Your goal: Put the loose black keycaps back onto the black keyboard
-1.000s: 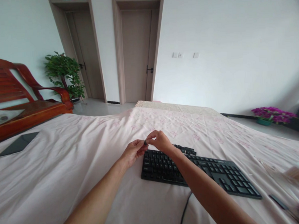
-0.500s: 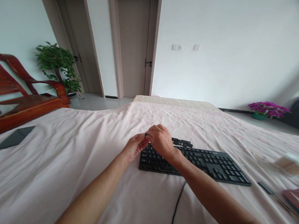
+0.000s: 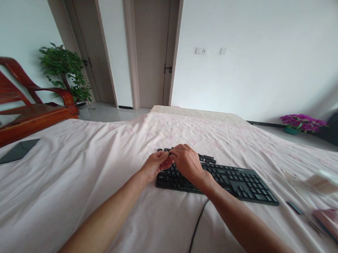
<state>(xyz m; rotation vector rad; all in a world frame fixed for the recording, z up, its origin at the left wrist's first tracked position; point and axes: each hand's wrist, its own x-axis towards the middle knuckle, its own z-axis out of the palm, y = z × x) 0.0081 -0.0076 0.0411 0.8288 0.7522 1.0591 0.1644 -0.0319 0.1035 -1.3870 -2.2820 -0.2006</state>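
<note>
Over the left part of a black keyboard [image 3: 241, 183], my left hand [image 3: 154, 165] pinches a small dark piece that looks like a keycap [image 3: 169, 153]. My right hand [image 3: 188, 161] meets it there, its fingertips closed at the same piece, which they mostly cover. Several loose black keycaps [image 3: 209, 159] lie on the sheet behind the keyboard, some partly hidden by my hands. A black cable [image 3: 197, 227] runs from the keyboard's front edge toward me.
A pale, wrinkled bedsheet [image 3: 109, 175] lies under everything. At right are a clear container of thin sticks [image 3: 325, 182], a dark-handled slim tool [image 3: 296, 207] and a pinkish item [image 3: 337, 223]. A dark flat tablet-like panel [image 3: 17, 151] lies far left.
My hands have shifted slightly to the right, still together on the small piece. More loose keycaps show behind them. The view has tilted a little.
</note>
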